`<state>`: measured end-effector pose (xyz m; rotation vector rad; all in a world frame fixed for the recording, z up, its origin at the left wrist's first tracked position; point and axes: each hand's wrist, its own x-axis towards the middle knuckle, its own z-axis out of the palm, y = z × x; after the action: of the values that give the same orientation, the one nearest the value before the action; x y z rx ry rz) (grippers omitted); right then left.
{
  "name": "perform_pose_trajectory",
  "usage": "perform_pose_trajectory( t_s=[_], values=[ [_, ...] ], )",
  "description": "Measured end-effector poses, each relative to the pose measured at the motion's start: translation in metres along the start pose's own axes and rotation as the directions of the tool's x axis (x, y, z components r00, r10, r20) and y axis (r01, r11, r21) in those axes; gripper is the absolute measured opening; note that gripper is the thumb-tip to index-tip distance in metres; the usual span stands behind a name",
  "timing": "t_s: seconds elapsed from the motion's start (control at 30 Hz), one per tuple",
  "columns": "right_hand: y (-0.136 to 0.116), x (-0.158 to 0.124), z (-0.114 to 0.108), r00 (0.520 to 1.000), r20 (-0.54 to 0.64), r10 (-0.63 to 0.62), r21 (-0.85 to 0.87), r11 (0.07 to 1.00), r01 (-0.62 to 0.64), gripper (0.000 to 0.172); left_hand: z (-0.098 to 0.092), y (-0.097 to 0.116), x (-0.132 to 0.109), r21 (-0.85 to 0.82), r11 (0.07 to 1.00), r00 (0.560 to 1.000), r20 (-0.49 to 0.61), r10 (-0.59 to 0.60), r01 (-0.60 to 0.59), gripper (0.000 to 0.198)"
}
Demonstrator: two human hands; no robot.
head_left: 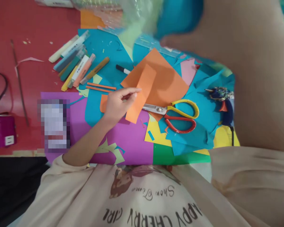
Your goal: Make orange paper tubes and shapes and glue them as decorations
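My left hand pinches an orange paper strip between thumb and fingers. The strip slants over a larger orange paper sheet. Scissors with one yellow and one red handle lie to the right of the strip, blade tips hidden beneath it. Two thin orange strips rest just beyond my left hand, and a small orange piece is partly under it. My right arm is raised very near the camera and blurred; its fingers cannot be made out, beside a smeared blue shape.
Several markers lie in a group at the left. A blurred phone rests on purple paper. Blue paper and scraps spread around the scissors. A dark blue corded tool is at right, and clear plastic at the top.
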<state>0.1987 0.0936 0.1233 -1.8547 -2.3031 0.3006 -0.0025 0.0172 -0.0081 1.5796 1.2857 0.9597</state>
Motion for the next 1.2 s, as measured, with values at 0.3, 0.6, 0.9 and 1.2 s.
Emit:
perform_pose_trajectory(
  t_s=[0.3, 0.6, 0.9, 1.2],
  values=[
    [0.056, -0.133, 0.039, 0.987, 0.01, -0.159, -0.186, 0.97, 0.158, 0.07, -0.012, -0.002, 0.008, 0.061, 0.998, 0.998, -0.042, 0.037, -0.034, 0.027],
    [0.048, -0.15, 0.049, 0.995, 0.054, 0.079, 0.018, 0.997, -0.08, 0.069, -0.006, 0.009, -0.001, 0.283, 0.928, 0.969, 0.033, 0.244, -0.243, 0.035],
    [0.034, -0.142, 0.057, 0.997, 0.061, 0.056, 0.119, 0.991, -0.063, 0.061, 0.004, 0.008, -0.004, 0.155, 0.968, 0.966, 0.2, 0.163, -0.195, 0.034],
    [0.043, -0.144, 0.051, 0.989, 0.041, 0.14, 0.148, 0.978, -0.145, 0.07, -0.022, -0.003, 0.017, -0.037, 0.999, 1.0, -0.024, -0.004, 0.003, 0.038]
  ],
)
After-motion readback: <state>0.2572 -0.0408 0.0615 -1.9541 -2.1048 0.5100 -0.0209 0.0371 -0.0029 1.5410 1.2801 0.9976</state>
